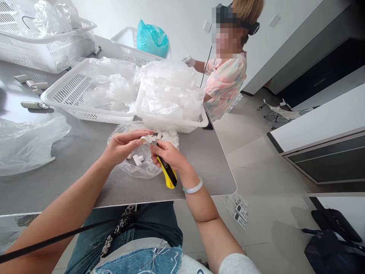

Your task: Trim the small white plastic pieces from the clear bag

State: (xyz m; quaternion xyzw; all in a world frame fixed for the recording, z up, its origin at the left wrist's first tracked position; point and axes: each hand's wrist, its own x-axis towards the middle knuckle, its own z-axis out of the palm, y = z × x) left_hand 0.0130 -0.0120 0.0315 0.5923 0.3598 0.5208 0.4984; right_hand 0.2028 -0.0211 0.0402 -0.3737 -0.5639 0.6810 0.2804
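Your left hand point(122, 146) is curling around a small white plastic fitting point(148, 139), pinching it between the thumb and fingertips and holding it up just above a clear plastic bag point(122, 167). Your right hand point(168, 155) is closing firmly around the handle of a yellow-and-black utility knife point(169, 173), with its blade end pointing up toward the fitting. The two hands are nearly touching, but you cannot tell whether the blade is touching the fitting. A pale bangle point(193, 186) is circling your right wrist.

The bag is lying near the front edge of the gray worktop point(205, 167), and a white T-shaped fitting point(137, 160) is resting in it, just below your left hand. Two white baskets filled with clear plastic are sitting directly beyond the bag: one point(65, 110) toward the left and one point(171, 127) toward the right edge. Several loose fittings point(34, 105) are lying near the worktop's left side, and a sheet of clear plastic point(28, 144) is spreading over the left edge. A co-worker point(225, 80) in a floral top is standing beyond the right edge, wearing a white glove point(188, 61).
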